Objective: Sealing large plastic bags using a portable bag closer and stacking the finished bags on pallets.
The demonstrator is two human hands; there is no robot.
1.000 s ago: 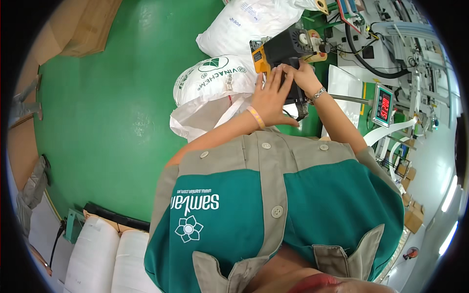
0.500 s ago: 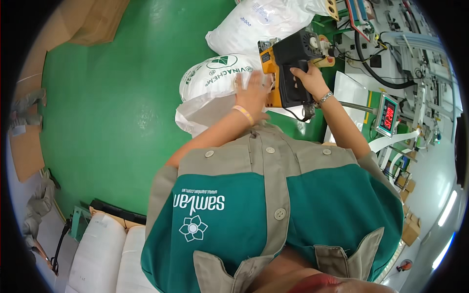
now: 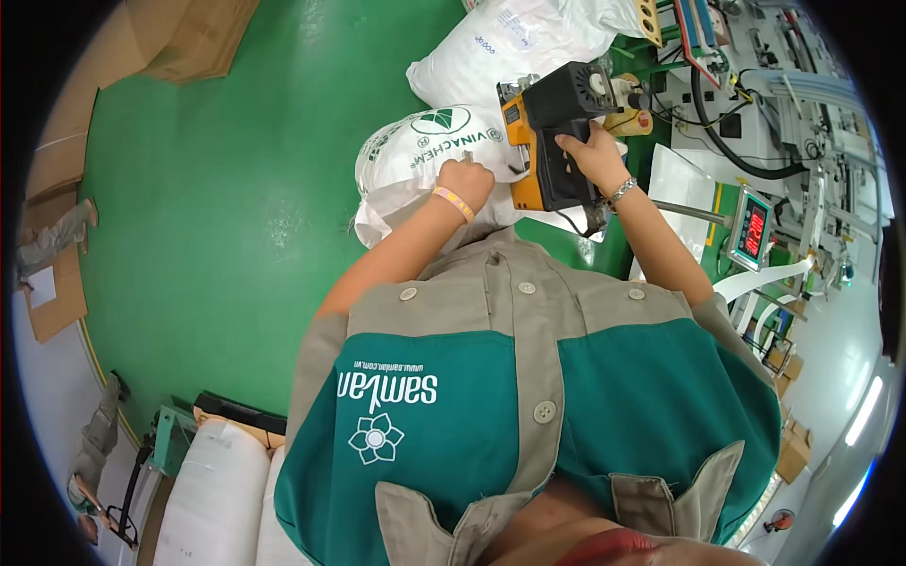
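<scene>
A hand-held bag sewing machine, orange and black, is in my right hand, whose fingers wrap its handle. Its orange side is against a white woven sack with green print, which stands on the floor in front of me. My left hand is closed on the sack's upper edge, just left of the machine. The sack's mouth is gathered and folded there. Beside the machine's motor end is a yellowish thread cone.
Beyond is another full white sack. To the right stand a digital weighing display on a post and a bench crowded with equipment. Large white rolls lie lower left, cardboard boxes upper left. People's legs show at the left edge.
My left hand has gone from open and blurred against the sack to closed on its edge, slightly lower. The sewing machine has barely moved. At the left, a person's legs have shifted.
</scene>
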